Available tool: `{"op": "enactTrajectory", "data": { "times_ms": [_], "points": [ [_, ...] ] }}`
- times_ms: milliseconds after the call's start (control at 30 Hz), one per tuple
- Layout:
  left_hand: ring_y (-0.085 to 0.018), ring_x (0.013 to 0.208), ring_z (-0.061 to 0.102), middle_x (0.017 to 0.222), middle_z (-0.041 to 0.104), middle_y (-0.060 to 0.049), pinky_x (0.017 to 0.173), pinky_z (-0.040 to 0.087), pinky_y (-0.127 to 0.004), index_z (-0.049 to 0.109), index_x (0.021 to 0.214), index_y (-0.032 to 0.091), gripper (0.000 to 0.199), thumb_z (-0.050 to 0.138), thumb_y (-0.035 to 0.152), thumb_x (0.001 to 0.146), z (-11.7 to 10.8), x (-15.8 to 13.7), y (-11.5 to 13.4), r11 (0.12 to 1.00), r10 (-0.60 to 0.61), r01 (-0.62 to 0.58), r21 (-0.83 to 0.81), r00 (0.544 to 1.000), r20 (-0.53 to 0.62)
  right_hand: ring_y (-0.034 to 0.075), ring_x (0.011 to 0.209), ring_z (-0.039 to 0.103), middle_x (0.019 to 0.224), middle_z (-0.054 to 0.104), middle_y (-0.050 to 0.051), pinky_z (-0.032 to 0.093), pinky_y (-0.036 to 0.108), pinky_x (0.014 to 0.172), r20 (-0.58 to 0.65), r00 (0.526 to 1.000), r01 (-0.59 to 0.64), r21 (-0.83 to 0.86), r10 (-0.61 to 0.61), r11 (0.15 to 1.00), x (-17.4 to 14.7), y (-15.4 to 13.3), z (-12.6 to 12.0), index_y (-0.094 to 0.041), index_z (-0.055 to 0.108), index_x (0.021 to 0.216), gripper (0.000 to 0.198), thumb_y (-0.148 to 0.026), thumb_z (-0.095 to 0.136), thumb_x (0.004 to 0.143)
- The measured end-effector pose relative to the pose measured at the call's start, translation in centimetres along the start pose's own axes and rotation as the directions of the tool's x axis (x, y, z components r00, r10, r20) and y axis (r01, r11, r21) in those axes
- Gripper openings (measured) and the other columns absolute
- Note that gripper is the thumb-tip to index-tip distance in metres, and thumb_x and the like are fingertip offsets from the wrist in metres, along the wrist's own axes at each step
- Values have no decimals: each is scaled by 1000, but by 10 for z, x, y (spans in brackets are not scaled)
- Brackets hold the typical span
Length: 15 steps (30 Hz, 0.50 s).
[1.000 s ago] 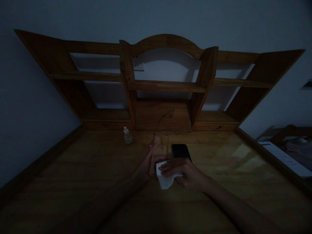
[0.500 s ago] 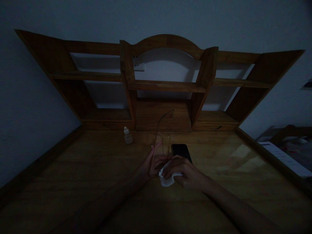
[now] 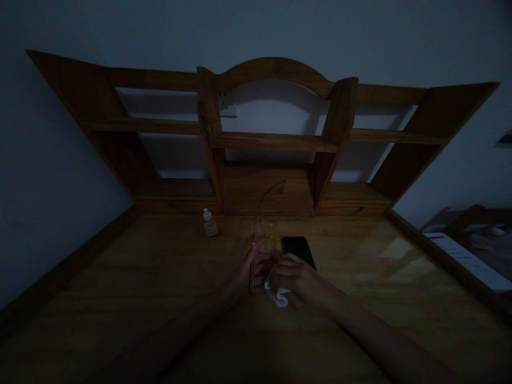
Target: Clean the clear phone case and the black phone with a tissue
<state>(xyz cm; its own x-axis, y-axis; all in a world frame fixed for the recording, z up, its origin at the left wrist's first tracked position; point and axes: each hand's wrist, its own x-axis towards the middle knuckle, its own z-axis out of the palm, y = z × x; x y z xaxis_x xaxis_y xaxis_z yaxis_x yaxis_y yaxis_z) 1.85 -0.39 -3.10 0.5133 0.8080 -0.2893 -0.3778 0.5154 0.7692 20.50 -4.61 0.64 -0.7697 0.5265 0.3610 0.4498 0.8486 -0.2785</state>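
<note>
My left hand (image 3: 250, 266) is closed around a clear phone case (image 3: 264, 230), which stands tilted over the wooden desk. A thin cord trails from the top of the case toward the back of the desk. In my right hand (image 3: 294, 277) is a crumpled white tissue (image 3: 278, 296), held against the case's right edge near its lower end. Just behind my right hand a black phone (image 3: 298, 249) lies flat on the desk, its near part covered by my fingers.
A small white-capped bottle (image 3: 210, 224) stands to the left of my hands. Along the back of the desk (image 3: 168, 261) rises a wooden shelf unit (image 3: 276, 141). A power socket (image 3: 228, 104) is on the wall behind it. White papers (image 3: 464, 258) lie beyond the desk's right edge.
The phone case has turned more edge-on in my left hand. My right hand and the tissue have moved slightly right, toward the case's edge. The bottle and phone have stayed put.
</note>
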Motion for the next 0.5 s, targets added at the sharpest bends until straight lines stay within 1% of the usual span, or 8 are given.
{"op": "enactTrajectory", "data": {
  "times_ms": [100,200,333,400,433,500],
  "points": [
    [-18,85,63,104,62,-8,64,50,-25,36,147,30,64,39,62,92,5,-4,2,997,14,-10,76,998,-62,21,104,59,101,71,3,38,39,99,8,1000,2,-35,-2,999,-1,0,-2,-22,64,97,19,-13,53,84],
    [-21,92,64,111,61,-10,67,52,-29,36,147,28,64,37,61,93,13,-11,7,992,22,-10,128,995,-94,22,106,58,104,71,2,39,40,99,15,1000,-1,-59,2,998,-2,0,-4,-22,65,101,20,-14,55,85],
    [-22,96,63,108,62,-10,69,52,-28,37,147,26,62,37,59,94,15,-14,10,991,20,-10,133,997,-78,23,108,57,107,71,4,40,42,99,4,1000,-14,-83,15,996,-4,5,-3,-21,65,106,24,-13,57,85],
    [-22,94,63,106,63,-9,68,52,-28,38,146,27,61,37,59,94,13,-13,10,992,5,2,126,998,-56,24,108,57,108,71,5,41,43,98,-16,1000,-23,-104,21,994,-5,8,-2,-21,66,106,25,-12,57,85],
    [-22,93,64,107,64,-9,68,52,-28,39,146,27,61,37,59,94,12,-12,10,992,-4,10,123,999,-43,24,108,57,109,71,5,41,43,98,-25,999,-27,-118,24,993,-5,9,-1,-20,66,107,26,-12,57,85],
    [-22,96,64,115,64,-10,72,53,-29,38,146,27,62,38,59,94,11,-11,10,993,-25,26,111,1000,-10,25,108,57,110,70,6,42,43,98,-56,998,-33,-152,24,988,-5,11,-1,-19,65,110,28,-11,56,85]
  ]
}}
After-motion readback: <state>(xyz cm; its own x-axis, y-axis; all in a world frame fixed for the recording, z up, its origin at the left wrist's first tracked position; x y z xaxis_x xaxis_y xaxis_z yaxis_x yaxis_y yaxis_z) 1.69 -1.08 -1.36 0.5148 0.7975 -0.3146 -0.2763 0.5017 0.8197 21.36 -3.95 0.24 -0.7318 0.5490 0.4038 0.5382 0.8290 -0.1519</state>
